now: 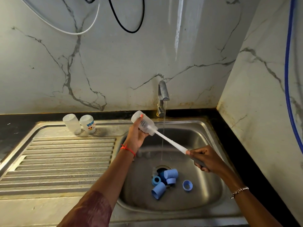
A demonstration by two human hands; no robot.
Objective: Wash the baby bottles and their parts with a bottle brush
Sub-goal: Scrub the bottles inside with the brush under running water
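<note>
My left hand (136, 138) grips a clear baby bottle (144, 122), tilted with its mouth toward the lower right, above the left side of the sink basin (201, 141). A white bottle brush (170, 142) has its bristle head inside the bottle. My right hand (205, 158) holds the brush by its grey handle end. Two more clear bottles (72, 123) (88, 123) stand upside down on the back of the draining board. Several blue caps and rings (165, 181) lie around the drain, one blue ring (187, 185) a little to the right.
The tap (163, 94) at the back runs a thin stream of water into the basin, just right of the bottle. The ribbed draining board (62, 161) lies to the left. A black counter edge (229, 128) and marble walls close in behind and at right.
</note>
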